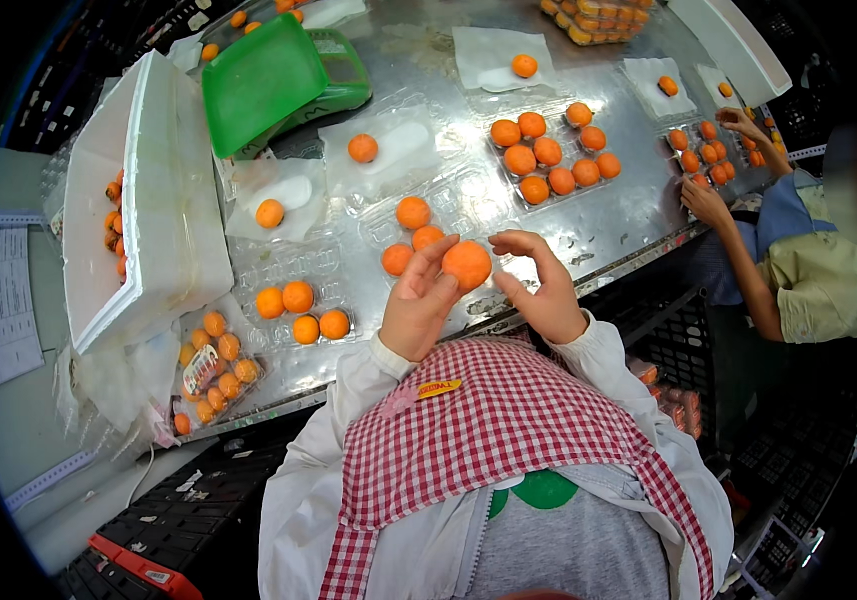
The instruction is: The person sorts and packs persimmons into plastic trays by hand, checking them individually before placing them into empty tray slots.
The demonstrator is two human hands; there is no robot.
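My left hand [419, 309] holds an orange fruit [466, 264], apparently a persimmon, between thumb and fingers. My right hand [548, 296] is just to its right, thumb and fingers apart, with nothing in it. Beyond the hands lies a clear plastic tray [466, 208] with three loose fruits [413, 213] at its left end. A second clear tray [278, 266], to the left, carries several fruits [298, 297] near its front edge. Farther right, a third tray holds several more fruits [548, 151] grouped in two blocks.
A white foam box [181, 187] with fruit inside tilts at the left, beside a green-topped weighing scale [263, 86]. A filled, labelled pack [215, 367] sits at the front left. Single fruits rest on white sheets [376, 150]. At right, a co-worker's hands [706, 202] reach over another tray.
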